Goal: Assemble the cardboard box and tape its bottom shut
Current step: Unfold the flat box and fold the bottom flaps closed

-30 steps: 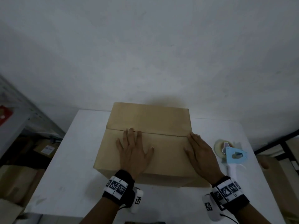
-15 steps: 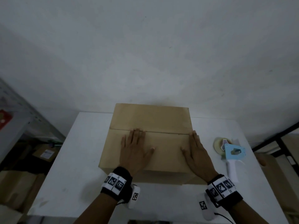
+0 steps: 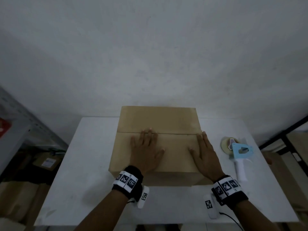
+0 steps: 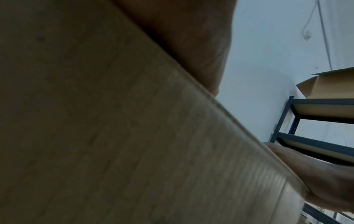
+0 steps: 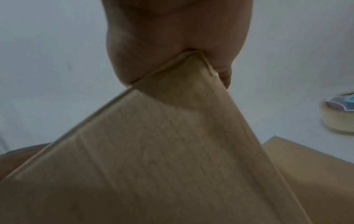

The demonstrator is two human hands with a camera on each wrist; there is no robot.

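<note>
A brown cardboard box stands on the white table with its two top flaps folded flat; their seam runs across the middle. My left hand lies flat on the near flap, fingertips at the seam. My right hand presses flat on the same flap at the box's right edge. The left wrist view shows the box wall close up, with the palm above it. In the right wrist view the palm bears on the box corner. A blue and white tape dispenser lies to the right of the box.
A grey metal shelf with cartons below stands left of the table. A dark shelf rack holding another cardboard box stands to the right. A white wall rises behind the table.
Both hands have kept flat on the near flap. The box has turned slightly and now sits square to the table; the right hand has shifted a little inward along its edge.
</note>
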